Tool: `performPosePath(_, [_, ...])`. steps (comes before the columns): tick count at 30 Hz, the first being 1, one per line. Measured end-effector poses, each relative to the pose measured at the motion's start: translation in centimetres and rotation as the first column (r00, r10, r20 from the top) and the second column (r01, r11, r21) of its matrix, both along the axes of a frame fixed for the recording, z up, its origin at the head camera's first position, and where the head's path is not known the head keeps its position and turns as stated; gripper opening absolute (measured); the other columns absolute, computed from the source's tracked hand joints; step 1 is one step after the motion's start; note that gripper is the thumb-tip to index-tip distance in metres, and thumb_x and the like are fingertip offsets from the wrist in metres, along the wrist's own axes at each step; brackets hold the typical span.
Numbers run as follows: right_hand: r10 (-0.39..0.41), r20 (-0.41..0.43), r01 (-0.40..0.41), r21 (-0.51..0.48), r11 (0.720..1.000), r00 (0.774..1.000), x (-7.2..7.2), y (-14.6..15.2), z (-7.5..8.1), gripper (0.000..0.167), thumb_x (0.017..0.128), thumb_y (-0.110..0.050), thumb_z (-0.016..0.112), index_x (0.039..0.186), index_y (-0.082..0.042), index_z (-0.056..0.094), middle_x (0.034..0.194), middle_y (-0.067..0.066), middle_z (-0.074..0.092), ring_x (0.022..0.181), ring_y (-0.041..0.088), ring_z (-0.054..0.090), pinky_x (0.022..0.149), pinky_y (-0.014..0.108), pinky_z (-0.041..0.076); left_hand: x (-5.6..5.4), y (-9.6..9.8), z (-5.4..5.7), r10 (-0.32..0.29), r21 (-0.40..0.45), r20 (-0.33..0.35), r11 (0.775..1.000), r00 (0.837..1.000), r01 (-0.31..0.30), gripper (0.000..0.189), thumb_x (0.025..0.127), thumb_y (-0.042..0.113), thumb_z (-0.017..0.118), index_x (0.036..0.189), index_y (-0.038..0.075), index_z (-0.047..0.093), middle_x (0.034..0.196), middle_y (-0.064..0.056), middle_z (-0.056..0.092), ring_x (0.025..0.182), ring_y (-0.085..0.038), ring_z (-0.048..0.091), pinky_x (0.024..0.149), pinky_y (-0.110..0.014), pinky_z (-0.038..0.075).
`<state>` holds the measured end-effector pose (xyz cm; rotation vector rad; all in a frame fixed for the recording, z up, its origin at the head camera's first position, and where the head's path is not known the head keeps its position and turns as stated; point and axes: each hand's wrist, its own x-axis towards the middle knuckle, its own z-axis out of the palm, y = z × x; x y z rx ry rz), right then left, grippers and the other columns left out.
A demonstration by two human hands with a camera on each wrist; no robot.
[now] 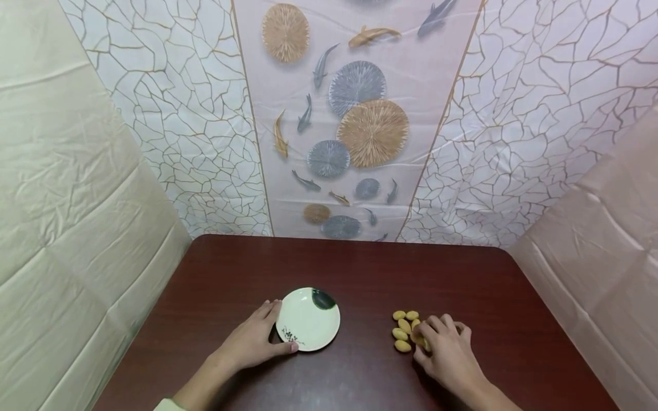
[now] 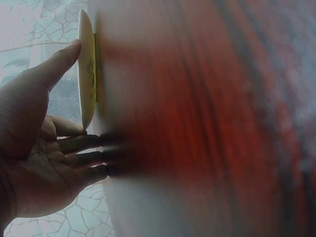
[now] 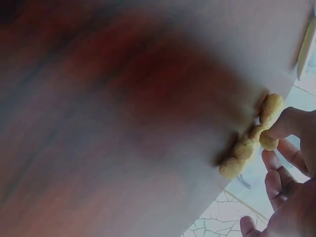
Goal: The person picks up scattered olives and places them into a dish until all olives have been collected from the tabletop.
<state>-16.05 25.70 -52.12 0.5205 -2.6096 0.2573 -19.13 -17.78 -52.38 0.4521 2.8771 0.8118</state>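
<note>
A round white plate [image 1: 308,319] with a dark green patch and a small dark plant print lies on the table, left of centre. My left hand [image 1: 252,339] holds its near-left edge, thumb on the rim and index finger against the side, as the left wrist view shows; the other fingertips reach the tabletop. To the right, my right hand [image 1: 446,348] pinches a small yellow potato-like oval [image 3: 268,140] between thumb and fingers. Several more yellow ovals [image 1: 402,346] lie grouped beside its fingertips, some partly hidden by the hand.
The dark red-brown table [image 1: 360,262] has rounded far corners. Behind it hangs a patterned cloth [image 1: 334,188] with fish and round leaf shapes. Pale padded cloth [image 1: 67,228] flanks the left side, and similar cloth [image 1: 596,251] the right.
</note>
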Motion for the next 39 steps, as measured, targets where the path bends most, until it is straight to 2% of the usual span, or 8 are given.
performPosePath(8, [0.048,-0.041,-0.05,-0.027,0.998,0.998,-0.6,-1.3,1.2,0.036,0.072,-0.011,0.098,0.091,-0.026,0.072,0.092,-0.014,0.063,0.09,0.011,0.05,0.089,0.069,0.049,0.1,0.0,0.6,-0.007,-0.009,-0.012,1.0,1.0,0.007,0.119,0.086,0.071,0.084,0.168,-0.003,0.04,0.172,-0.026,0.045,0.163,-0.047,0.04,0.123,-0.069,0.045])
performPosePath(13, [0.083,-0.052,-0.086,-0.055,0.995,0.995,-1.0,-2.6,1.9,0.035,0.071,-0.012,0.099,0.093,-0.024,0.074,0.093,-0.011,0.067,0.092,0.012,0.052,0.09,0.068,0.049,0.2,0.1,0.9,-0.005,-0.012,-0.015,1.0,1.0,0.005,0.118,0.085,0.07,0.085,0.168,-0.002,0.041,0.172,-0.026,0.046,0.163,-0.047,0.04,0.122,-0.069,0.046])
performPosePath(20, [0.14,-0.048,-0.144,-0.084,0.986,0.989,-1.7,-4.5,2.4,0.033,0.072,-0.009,0.094,0.097,-0.023,0.077,0.097,-0.011,0.07,0.093,0.011,0.054,0.09,0.066,0.05,0.1,0.1,0.6,-0.001,-0.023,-0.016,1.0,1.0,0.0,0.12,0.085,0.071,0.084,0.168,-0.003,0.041,0.172,-0.026,0.046,0.162,-0.047,0.041,0.121,-0.069,0.046])
performPosePath(28, [0.185,-0.063,-0.19,-0.091,0.977,0.981,-2.5,-6.7,2.4,0.032,0.073,-0.009,0.095,0.098,-0.02,0.078,0.097,-0.009,0.071,0.093,0.011,0.055,0.088,0.064,0.051,0.3,0.1,0.6,-0.003,-0.025,-0.017,1.0,1.0,0.003,0.119,0.085,0.071,0.084,0.167,-0.003,0.042,0.171,-0.026,0.046,0.162,-0.047,0.042,0.121,-0.069,0.047])
performPosePath(39, [0.191,0.025,-0.188,-0.105,0.977,0.981,-3.3,-9.1,2.2,0.026,0.08,-0.013,0.095,0.1,-0.021,0.08,0.1,-0.007,0.073,0.095,0.014,0.056,0.092,0.066,0.052,0.3,0.1,0.5,-0.009,-0.022,-0.025,1.0,1.0,0.009,0.118,0.084,0.07,0.085,0.167,-0.003,0.043,0.17,-0.025,0.048,0.161,-0.048,0.042,0.121,-0.069,0.047])
